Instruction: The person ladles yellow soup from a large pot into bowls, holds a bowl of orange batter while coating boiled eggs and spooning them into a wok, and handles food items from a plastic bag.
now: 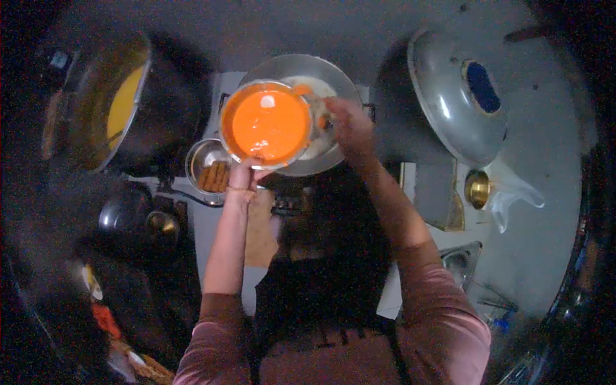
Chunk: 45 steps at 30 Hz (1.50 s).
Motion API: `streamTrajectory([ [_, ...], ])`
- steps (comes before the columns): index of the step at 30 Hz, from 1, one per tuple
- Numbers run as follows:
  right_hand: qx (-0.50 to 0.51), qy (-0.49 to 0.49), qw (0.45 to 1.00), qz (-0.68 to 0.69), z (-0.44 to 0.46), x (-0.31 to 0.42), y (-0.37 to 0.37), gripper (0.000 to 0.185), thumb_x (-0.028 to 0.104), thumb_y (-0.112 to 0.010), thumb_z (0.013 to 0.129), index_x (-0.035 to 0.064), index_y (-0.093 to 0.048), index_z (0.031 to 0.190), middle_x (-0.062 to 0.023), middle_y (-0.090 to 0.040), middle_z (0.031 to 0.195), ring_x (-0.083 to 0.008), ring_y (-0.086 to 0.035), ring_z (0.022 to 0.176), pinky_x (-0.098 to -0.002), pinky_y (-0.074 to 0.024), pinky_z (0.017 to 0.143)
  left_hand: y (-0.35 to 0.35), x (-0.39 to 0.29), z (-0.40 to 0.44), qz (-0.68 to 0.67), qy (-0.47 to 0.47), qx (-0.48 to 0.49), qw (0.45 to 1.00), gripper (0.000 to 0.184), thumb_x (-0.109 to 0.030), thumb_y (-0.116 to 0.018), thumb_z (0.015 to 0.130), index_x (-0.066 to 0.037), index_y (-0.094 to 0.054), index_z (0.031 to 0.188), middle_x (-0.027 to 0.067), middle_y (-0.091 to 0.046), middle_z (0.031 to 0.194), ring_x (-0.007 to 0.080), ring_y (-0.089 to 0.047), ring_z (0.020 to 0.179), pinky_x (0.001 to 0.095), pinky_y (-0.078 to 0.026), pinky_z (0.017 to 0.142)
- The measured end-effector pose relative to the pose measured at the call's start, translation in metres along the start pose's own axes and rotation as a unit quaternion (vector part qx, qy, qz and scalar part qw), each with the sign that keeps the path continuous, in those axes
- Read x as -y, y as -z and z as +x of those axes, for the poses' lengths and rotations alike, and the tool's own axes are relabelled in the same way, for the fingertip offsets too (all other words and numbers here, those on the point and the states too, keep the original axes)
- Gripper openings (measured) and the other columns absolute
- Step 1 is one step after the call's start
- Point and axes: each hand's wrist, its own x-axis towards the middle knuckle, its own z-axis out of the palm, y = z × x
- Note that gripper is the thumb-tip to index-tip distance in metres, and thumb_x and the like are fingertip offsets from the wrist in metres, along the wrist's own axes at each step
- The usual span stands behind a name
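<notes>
A round bowl of bright orange liquid point(269, 128) is held up by my left hand point(247, 173), whose fingers grip its near rim. Under and behind it sits a wide metal pan point(276, 64) with whitish contents and some orange patches. My right hand point(350, 128) is over the pan's right part, blurred, with its fingers close to a small dark and orange item that I cannot make out. Whether the fingers hold it is not clear.
Left stands a large pot point(144, 83) with yellow liquid. A small bowl point(191, 168) of brown sticks is beside my left wrist. At the right are a large lidded pot point(443, 109), a brass pot point(477, 189), a plastic bag point(513, 192) and a metal tray point(471, 253).
</notes>
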Motion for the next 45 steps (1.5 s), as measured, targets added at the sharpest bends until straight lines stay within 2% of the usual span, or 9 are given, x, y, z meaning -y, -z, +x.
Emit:
streamTrajectory([
  [3, 0.104, 0.209, 0.972, -0.013, 0.008, -0.017, -0.023, 0.015, 0.009, -0.050, 0.078, 0.0029, -0.057, 0.090, -0.0129, -0.058, 0.090, -0.0228, -0.057, 0.081, -0.0318, -0.0452, 0.070, -0.011, -0.013, -0.012, 0.006, 0.042, 0.001, 0.999, 0.048, -0.008, -0.050, 0.071, 0.001, -0.034, 0.116, 0.0124, -0.046, 0.109, 0.0249, -0.052, 0.094, 0.0339, -0.052, 0.071],
  [9, 0.315, 0.043, 0.945, -0.072, 0.025, 0.012, -0.002, 0.020, 0.010, -0.055, 0.075, 0.0048, -0.056, 0.094, -0.0126, -0.058, 0.087, -0.0263, -0.056, 0.085, -0.0320, -0.0449, 0.072, -0.039, -0.033, -0.027, 0.028, 0.053, -0.001, 0.998, 0.045, -0.001, -0.046, 0.066, 0.007, -0.038, 0.110, 0.0177, -0.050, 0.101, 0.0275, -0.058, 0.083, 0.0338, -0.054, 0.065],
  [15, 0.316, -0.037, 0.933, 0.168, -0.009, -0.006, 0.013, 0.020, 0.009, -0.054, 0.074, 0.0046, -0.055, 0.094, -0.0132, -0.057, 0.088, -0.0273, -0.056, 0.082, -0.0326, -0.0452, 0.071, -0.032, -0.025, -0.016, 0.032, 0.042, 0.014, 0.998, 0.044, 0.001, -0.045, 0.066, 0.007, -0.038, 0.109, 0.0176, -0.051, 0.099, 0.0292, -0.058, 0.080, 0.0356, -0.054, 0.060],
  [18, 0.333, 0.152, 0.930, 0.033, -0.016, 0.004, 0.021, 0.019, 0.010, -0.053, 0.077, 0.0042, -0.055, 0.095, -0.0135, -0.057, 0.088, -0.0280, -0.057, 0.081, -0.0327, -0.0455, 0.069, -0.029, -0.023, -0.016, 0.035, 0.058, -0.004, 0.998, 0.045, 0.000, -0.046, 0.065, 0.006, -0.038, 0.109, 0.0169, -0.051, 0.096, 0.0290, -0.058, 0.080, 0.0351, -0.055, 0.060],
  [22, 0.313, 0.106, 0.943, 0.043, -0.021, 0.036, 0.019, 0.017, 0.013, -0.051, 0.080, 0.0030, -0.056, 0.093, -0.0138, -0.057, 0.085, -0.0254, -0.057, 0.079, -0.0320, -0.0456, 0.068, -0.025, -0.027, -0.023, 0.047, 0.062, -0.007, 0.997, 0.046, 0.000, -0.047, 0.064, 0.006, -0.038, 0.109, 0.0167, -0.051, 0.097, 0.0278, -0.058, 0.081, 0.0342, -0.055, 0.060],
  [27, 0.081, -0.105, 0.989, 0.062, 0.000, 0.045, 0.016, 0.025, 0.021, -0.042, 0.086, 0.0008, -0.057, 0.083, -0.0097, -0.057, 0.064, -0.0171, -0.058, 0.065, -0.0282, -0.0458, 0.060, -0.020, -0.025, -0.023, 0.055, 0.064, 0.002, 0.996, 0.049, -0.001, -0.048, 0.064, 0.005, -0.037, 0.111, 0.0163, -0.051, 0.100, 0.0271, -0.058, 0.082, 0.0334, -0.055, 0.061],
  [33, 0.071, -0.324, 0.926, 0.182, -0.014, -0.025, -0.035, 0.027, 0.021, -0.042, 0.086, 0.0011, -0.058, 0.080, -0.0062, -0.056, 0.058, -0.0139, -0.055, 0.053, -0.0246, -0.0439, 0.052, -0.027, -0.030, -0.028, 0.052, 0.065, 0.018, 0.996, 0.051, -0.001, -0.047, 0.065, 0.004, -0.035, 0.114, 0.0155, -0.050, 0.101, 0.0263, -0.057, 0.084, 0.0331, -0.054, 0.061],
  [42, 0.001, 0.083, 0.996, -0.040, 0.005, 0.025, 0.012, 0.021, 0.017, -0.043, 0.085, 0.0028, -0.058, 0.084, -0.0110, -0.060, 0.072, -0.0196, -0.058, 0.063, -0.0277, -0.0464, 0.058, -0.029, -0.029, -0.025, 0.045, 0.043, 0.029, 0.998, 0.051, -0.002, -0.046, 0.065, 0.005, -0.034, 0.114, 0.0178, -0.049, 0.104, 0.0276, -0.057, 0.086, 0.0343, -0.054, 0.063],
  [45, 0.217, -0.124, 0.965, -0.076, -0.003, 0.021, -0.003, 0.015, 0.011, -0.046, 0.082, 0.0039, -0.059, 0.084, -0.0116, -0.060, 0.077, -0.0246, -0.058, 0.066, -0.0300, -0.0467, 0.060, -0.032, -0.029, -0.025, 0.048, 0.046, 0.022, 0.998, 0.051, -0.001, -0.045, 0.065, 0.005, -0.035, 0.114, 0.0179, -0.049, 0.104, 0.0277, -0.057, 0.086, 0.0344, -0.054, 0.064],
])
